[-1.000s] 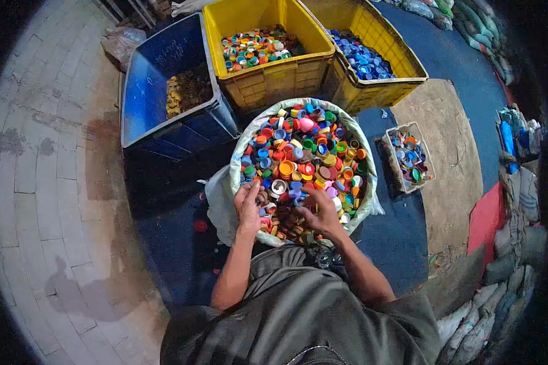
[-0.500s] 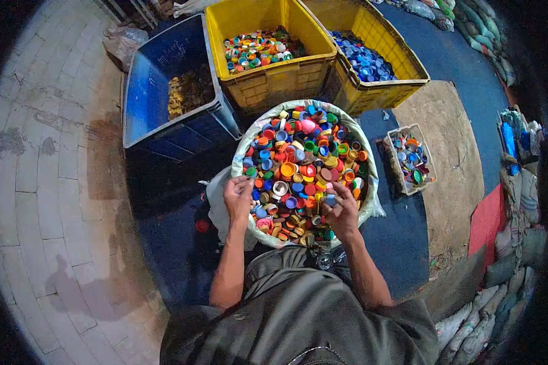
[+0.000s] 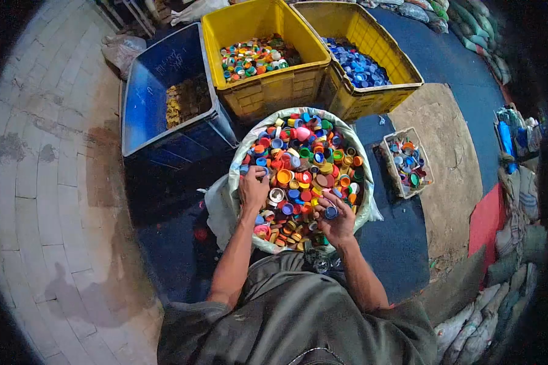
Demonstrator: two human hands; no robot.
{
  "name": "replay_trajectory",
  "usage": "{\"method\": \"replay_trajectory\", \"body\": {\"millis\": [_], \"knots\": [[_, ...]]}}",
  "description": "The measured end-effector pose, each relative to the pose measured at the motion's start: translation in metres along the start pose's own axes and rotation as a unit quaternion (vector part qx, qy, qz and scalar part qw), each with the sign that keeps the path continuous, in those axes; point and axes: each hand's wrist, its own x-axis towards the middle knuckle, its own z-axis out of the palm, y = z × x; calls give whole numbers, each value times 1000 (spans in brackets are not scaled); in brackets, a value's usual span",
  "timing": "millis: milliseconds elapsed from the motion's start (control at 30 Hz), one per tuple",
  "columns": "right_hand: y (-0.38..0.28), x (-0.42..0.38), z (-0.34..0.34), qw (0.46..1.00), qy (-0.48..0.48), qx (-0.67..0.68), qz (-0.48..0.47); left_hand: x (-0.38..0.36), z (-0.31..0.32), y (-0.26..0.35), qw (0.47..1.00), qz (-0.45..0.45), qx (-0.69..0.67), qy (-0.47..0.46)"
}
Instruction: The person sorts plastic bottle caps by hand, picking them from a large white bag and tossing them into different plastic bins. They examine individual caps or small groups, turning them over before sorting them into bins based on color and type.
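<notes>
A round sack with a rolled white rim (image 3: 369, 201) stands in front of me, heaped with plastic bottle caps (image 3: 298, 182) of many colours. Over the left part of the heap is my left hand (image 3: 254, 190), its fingers bent and drawn together; what lies between the fingertips is hidden. My right hand (image 3: 338, 224) is turned partly palm up above the right side of the heap. A dark blue bottle cap (image 3: 330, 212) rests in its curled fingers.
Behind the sack stand a blue bin (image 3: 170, 134) with yellow caps, a yellow bin (image 3: 274, 79) of mixed caps and another yellow bin (image 3: 380, 94) of blue caps. A small white basket (image 3: 428, 159) of mixed pieces sits at right. Filled sacks (image 3: 469, 322) line the right edge.
My left hand has moved right and inward from the sack's rim over the caps. My right hand has shifted slightly down and turned, showing the dark blue cap in it.
</notes>
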Motion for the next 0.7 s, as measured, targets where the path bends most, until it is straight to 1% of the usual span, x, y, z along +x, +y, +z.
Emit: {"method": "replay_trajectory", "body": {"millis": [100, 200, 300, 333, 400, 433, 467, 533, 567, 667, 700], "knots": [[0, 0, 1, 1000, -12, -2, -5, 5, 1, -2, 1000, -3, 27, 12], [-1, -1, 10, 998, 42, -49, -14, 9, 2, -10, 1000, 15, 16, 12], [1, 12, 12, 988, 56, -137, -51, 7, 0, -9, 1000, -14, -15, 11], [-1, 14, 19, 971, 77, -219, -53, 5, -3, -7, 998, -28, -55, 17], [-5, 21, 37, 916, 118, -378, -57, 0, -8, -2, 989, -57, -136, 28], [-5, 34, 30, 893, 87, -433, -80, 0, -7, -4, 966, -88, -242, 31], [-3, 45, 24, 861, 58, -485, -140, -3, -7, -6, 952, -126, -277, 35], [-4, 63, 33, 777, -2, -574, -257, -9, -17, 5, 916, -201, -346, 42], [-6, 70, 37, 753, 3, -616, -232, -10, -18, 3, 878, -226, -421, 32], [-12, 89, 50, 649, -63, -686, -323, -17, -36, 8, 829, -258, -496, -24], [-15, 91, 56, 628, -62, -720, -288, -20, -38, 13, 802, -265, -533, -38]]}}
